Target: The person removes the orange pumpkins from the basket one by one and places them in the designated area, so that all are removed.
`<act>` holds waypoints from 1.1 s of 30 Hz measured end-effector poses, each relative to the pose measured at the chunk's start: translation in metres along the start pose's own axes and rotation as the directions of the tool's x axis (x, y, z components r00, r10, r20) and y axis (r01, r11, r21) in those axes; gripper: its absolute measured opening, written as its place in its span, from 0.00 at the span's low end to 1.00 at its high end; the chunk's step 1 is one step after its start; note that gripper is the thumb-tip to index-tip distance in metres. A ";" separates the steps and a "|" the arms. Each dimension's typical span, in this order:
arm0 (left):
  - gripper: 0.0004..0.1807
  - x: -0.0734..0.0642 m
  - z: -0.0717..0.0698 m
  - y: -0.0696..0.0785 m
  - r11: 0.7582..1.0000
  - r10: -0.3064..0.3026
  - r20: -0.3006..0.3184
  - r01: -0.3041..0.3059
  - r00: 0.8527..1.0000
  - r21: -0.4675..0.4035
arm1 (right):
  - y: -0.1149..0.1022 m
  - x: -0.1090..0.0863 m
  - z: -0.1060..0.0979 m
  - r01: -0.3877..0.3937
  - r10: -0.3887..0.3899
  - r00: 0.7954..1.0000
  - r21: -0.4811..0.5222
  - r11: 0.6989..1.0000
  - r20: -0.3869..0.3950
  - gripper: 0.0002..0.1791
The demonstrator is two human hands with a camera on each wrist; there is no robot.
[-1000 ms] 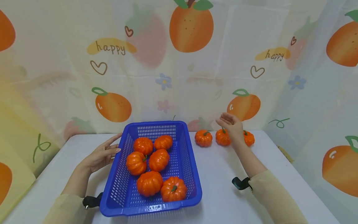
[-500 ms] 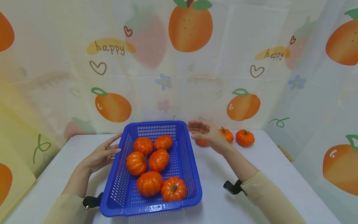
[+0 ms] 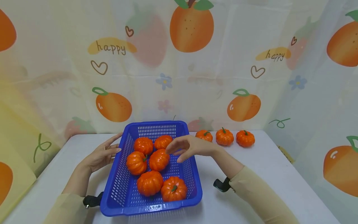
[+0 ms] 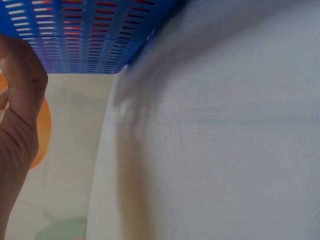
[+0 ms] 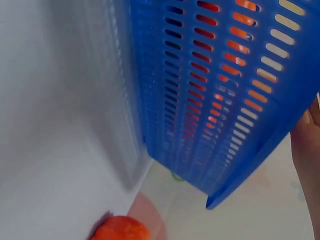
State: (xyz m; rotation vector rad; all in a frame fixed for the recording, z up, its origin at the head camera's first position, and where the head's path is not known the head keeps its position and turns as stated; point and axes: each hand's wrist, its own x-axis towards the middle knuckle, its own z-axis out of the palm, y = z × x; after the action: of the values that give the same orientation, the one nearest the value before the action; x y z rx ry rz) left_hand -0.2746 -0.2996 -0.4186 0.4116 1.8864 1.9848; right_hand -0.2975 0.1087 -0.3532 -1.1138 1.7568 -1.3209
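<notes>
A blue perforated plastic basket (image 3: 110,180) stands on the table with several small orange pumpkins (image 3: 149,183) inside. My left hand (image 3: 99,157) rests its extended fingers against the left rim, and the left wrist view shows that hand beside the slotted wall. Over the basket's right side reaches my right hand (image 3: 191,147), fingers loosely bent and nothing between them. Its fingertips overlap a pumpkin (image 3: 158,160) in the middle of the basket in the head view. In the right wrist view the basket wall hides most of this hand.
Three more pumpkins stand in a row along the back right of the white table (image 3: 251,174): a left one (image 3: 205,135), a middle one (image 3: 224,137) and a right one (image 3: 245,138). A fruit-printed curtain (image 3: 179,87) hangs right behind the table.
My right hand has come from above the back-row pumpkins, leftward and down, to over the basket. The left hand, the basket and the pumpkins have stayed in place.
</notes>
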 end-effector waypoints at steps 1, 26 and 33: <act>0.44 0.000 0.000 0.000 1.000 0.000 -0.001 0.000 1.000 0.001 | 0.000 0.003 0.001 -0.013 0.013 0.999 -0.003 1.000 0.041 0.32; 0.43 -0.001 0.000 -0.004 1.000 0.013 0.014 -0.013 1.000 -0.004 | 0.018 0.057 0.019 -0.245 0.357 0.759 -0.269 0.931 0.544 0.34; 0.42 0.001 -0.002 -0.004 1.000 0.009 0.009 -0.009 1.000 0.017 | 0.020 0.063 0.020 -0.173 0.354 0.703 -0.334 0.927 0.617 0.39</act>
State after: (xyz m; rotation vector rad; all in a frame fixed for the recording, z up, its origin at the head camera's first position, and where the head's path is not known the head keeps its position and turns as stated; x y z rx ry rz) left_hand -0.2763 -0.3005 -0.4223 0.4344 1.8999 1.9710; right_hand -0.3105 0.0463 -0.3788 -1.2131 1.4618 -0.4163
